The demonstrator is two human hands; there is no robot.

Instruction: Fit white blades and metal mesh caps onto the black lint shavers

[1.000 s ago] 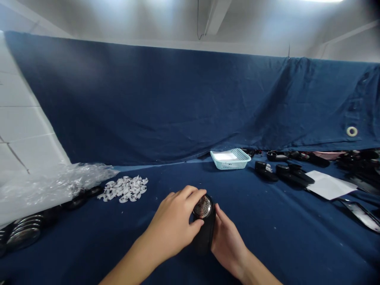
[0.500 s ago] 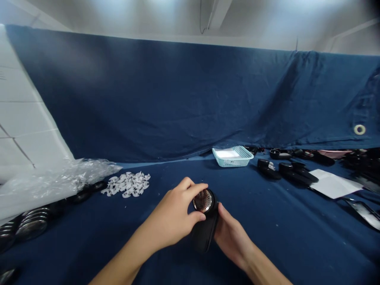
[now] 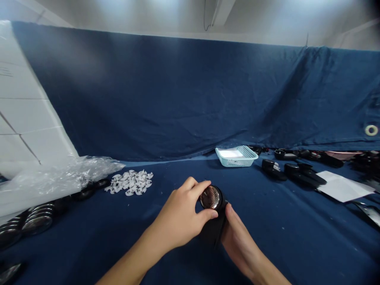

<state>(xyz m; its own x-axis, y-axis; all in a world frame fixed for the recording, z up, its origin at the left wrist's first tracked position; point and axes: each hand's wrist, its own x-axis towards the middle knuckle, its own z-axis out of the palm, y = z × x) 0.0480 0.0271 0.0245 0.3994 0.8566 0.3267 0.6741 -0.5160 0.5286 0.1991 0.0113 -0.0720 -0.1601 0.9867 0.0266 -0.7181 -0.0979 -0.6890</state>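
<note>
A black fabric shaver [image 3: 213, 228] with a round, perforated metal head [image 3: 211, 198] is held up above the blue cloth. My left hand [image 3: 184, 211] grips the rim of that head between thumb and fingers, coming from the left. Against the right side of the black body lies my right hand [image 3: 239, 241], its thumb along the edge and its other fingers mostly hidden behind the shaver. The metal head faces up toward me, and the lower body is partly covered by my left hand.
Small white plastic parts [image 3: 130, 182] lie heaped at left, beside clear plastic wrap [image 3: 68, 176] and a row of black rings [image 3: 38, 221]. A light-blue basket [image 3: 237, 162] stands at the back. More black shaver bodies [image 3: 301, 174] and a white sheet [image 3: 344, 186] are at right.
The view has shifted slightly, so the surroundings appear farther right. Both hands and the shaver also sit a little farther right in the picture, with the grip unchanged.
</note>
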